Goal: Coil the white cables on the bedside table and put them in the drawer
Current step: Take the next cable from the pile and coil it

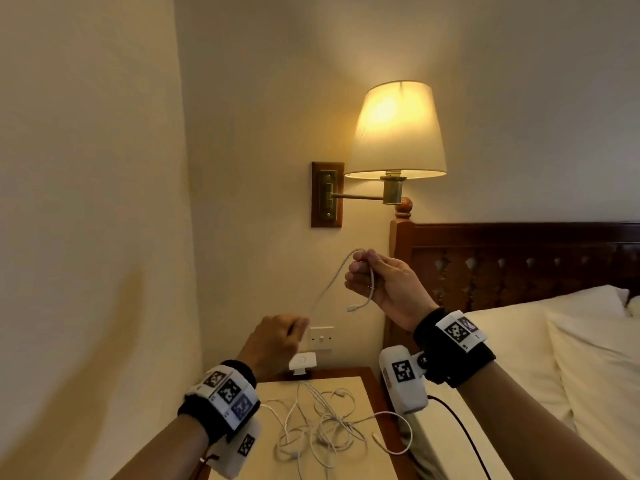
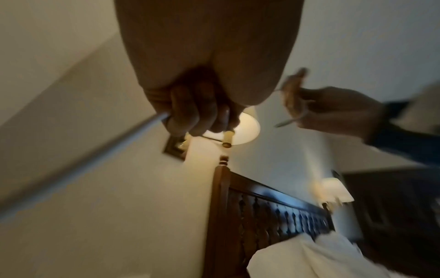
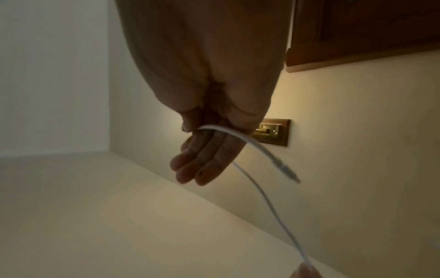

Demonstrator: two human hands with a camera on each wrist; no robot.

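Your right hand point(image 1: 381, 285) pinching cable point(image 1: 332, 282) end up high, left hand point(image 1: 277, 337) gripping it lower, keeps run taut for looping. Rest tangled on tabletop point(image 1: 273, 389).

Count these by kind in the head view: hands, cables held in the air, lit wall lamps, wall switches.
Hands: 2, left hand and right hand
Held cable: 1
Lit wall lamp: 1
Wall switch: 1
Total: 5

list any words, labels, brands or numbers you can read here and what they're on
No readable text in any view.
Left wrist band: black-and-white square code markers, plus tiny marks too small to read.
Right wrist band: the same.
Wall switch and white wall device: no legible marking.
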